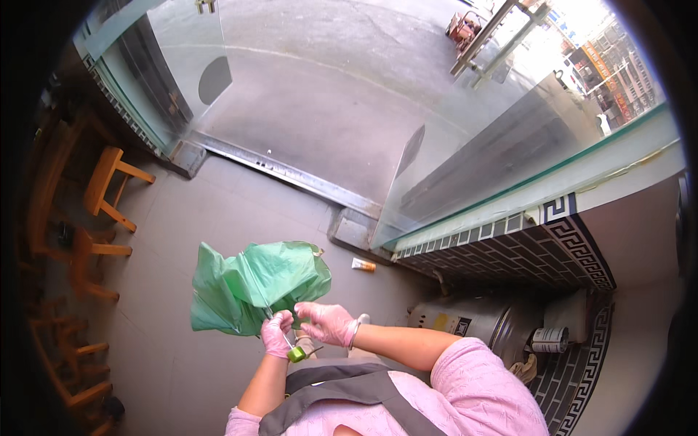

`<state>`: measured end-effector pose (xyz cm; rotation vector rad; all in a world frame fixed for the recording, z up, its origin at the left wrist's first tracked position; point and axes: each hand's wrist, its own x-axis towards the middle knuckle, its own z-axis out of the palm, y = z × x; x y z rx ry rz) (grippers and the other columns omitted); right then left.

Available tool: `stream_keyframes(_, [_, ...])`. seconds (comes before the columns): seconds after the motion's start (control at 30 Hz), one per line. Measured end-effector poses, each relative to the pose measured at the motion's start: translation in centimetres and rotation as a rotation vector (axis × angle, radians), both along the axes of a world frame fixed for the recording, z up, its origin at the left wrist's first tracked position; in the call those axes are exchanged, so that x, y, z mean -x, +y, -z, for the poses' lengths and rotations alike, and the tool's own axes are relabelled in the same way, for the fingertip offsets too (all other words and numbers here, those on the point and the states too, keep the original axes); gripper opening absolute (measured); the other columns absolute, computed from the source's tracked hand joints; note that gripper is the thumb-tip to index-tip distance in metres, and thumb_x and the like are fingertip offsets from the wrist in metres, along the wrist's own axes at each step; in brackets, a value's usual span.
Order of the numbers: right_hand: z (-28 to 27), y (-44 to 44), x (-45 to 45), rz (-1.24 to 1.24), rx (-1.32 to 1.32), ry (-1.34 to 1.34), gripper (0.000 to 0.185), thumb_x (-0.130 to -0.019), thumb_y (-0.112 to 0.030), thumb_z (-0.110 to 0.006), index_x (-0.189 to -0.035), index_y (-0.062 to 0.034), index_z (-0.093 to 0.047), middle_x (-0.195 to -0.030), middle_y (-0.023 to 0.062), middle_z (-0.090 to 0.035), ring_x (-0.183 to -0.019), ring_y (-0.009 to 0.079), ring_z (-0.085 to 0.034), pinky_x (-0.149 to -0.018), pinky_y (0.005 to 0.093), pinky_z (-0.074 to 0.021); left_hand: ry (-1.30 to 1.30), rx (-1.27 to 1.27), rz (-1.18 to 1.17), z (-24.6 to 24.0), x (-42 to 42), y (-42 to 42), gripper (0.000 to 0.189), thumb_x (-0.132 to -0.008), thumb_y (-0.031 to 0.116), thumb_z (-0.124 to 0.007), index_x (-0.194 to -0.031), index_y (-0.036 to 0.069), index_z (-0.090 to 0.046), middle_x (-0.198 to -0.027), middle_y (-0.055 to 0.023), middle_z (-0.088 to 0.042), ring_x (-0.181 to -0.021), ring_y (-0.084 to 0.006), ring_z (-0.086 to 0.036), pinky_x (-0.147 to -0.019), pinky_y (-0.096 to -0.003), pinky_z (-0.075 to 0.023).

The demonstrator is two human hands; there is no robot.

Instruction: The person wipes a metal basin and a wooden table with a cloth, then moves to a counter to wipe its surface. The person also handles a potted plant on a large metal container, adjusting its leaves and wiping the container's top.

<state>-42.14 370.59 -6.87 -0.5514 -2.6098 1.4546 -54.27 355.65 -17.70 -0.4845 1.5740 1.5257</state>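
Note:
A green umbrella (267, 275) hangs half folded in front of me, its canopy loose and creased. My left hand (277, 331), in a thin clear glove, grips the umbrella near the canopy's lower edge. Its thin metal shaft runs past that hand to a bright green handle (296, 354) by my apron (332, 384). Gloved as well, my right hand (327, 322) is just right of the left one, beside the canopy's lower edge. Its thumb and fingers are apart, with nothing visible between them. Part of the shaft is hidden by the canopy and my left hand.
A small orange-and-white tube (363, 265) lies on the tiled floor (163, 327). Ahead, a metal threshold (289, 174) runs between glass doors (458, 163). Wooden stools (103, 182) line the left. A metal cylinder (469, 319) and a can (549, 339) are at right.

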Motion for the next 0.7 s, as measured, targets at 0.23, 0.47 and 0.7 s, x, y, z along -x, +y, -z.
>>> stream_keyframes(0.23, [21.9,10.6,-7.1,0.365,-0.108,-0.728,0.047,-0.085,-0.029,-0.066,-0.128,-0.0119,-0.059,-0.133,0.0105,-0.06,-0.121,0.0279,-0.059,-0.103,0.0386,-0.047,-0.009,0.243,-0.036,12.1,-0.6,-8.6,0.015,-0.094,0.02,-0.063,-0.094,0.007,-0.068,-0.083,-0.0034,-0.071,-0.069,-0.0126,-0.065,-0.061,-0.0235,-0.0452])
stream_keyframes(0.47, [39.4,16.5,-14.6,0.177,-0.141,-1.259,0.061,-0.083,-0.024,-0.071,-0.14,-0.0151,-0.05,-0.148,0.0058,-0.044,-0.138,0.0247,-0.043,-0.109,0.0391,-0.0426,-0.053,0.287,-0.064,17.7,-3.3,-9.0,0.011,-0.096,0.014,-0.06,-0.093,0.006,-0.066,-0.084,-0.0049,-0.07,-0.069,-0.0127,-0.062,-0.066,-0.0248,-0.0472])
stream_keyframes(0.7, [57.8,19.8,-15.5,0.269,-0.174,-1.279,0.075,-0.084,-0.028,-0.073,-0.15,-0.0155,-0.038,-0.162,0.0063,-0.027,-0.148,0.0267,-0.028,-0.118,0.0398,-0.0325,0.066,0.253,0.029,23.5,-3.9,-6.7,0.013,-0.093,0.009,-0.059,-0.087,0.0,-0.067,-0.083,-0.0089,-0.068,-0.074,-0.0191,-0.063,-0.074,-0.032,-0.0513])
